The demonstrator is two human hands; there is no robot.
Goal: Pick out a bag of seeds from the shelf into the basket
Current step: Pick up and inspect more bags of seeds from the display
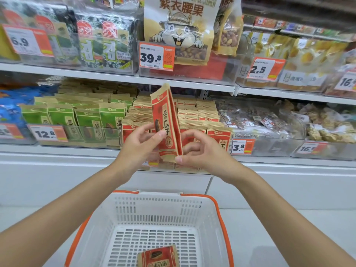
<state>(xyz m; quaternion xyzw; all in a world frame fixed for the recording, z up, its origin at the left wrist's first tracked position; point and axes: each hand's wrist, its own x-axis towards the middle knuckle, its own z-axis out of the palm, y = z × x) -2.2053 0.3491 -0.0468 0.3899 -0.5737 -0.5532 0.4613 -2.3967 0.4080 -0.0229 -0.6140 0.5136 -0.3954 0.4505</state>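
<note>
Pinching seed bag [167, 122], left hand [141, 144], right hand [201, 152], second bag [158, 257] cropped

Hands, two: left hand [142, 143], right hand [200, 151]; white slatted plastic basket with orange rim [158, 207], one; red-and-tan paper seed bags off the white shelf [57, 151], two: held bag [165, 120], bag in the basket [158, 257]; green paper bags in the front row [88, 124], four.

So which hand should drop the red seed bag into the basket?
Probably the left hand: its thumb presses the middle of the red seed bag, while the right hand only pinches its bottom corner. The basket sits right below both.
</note>
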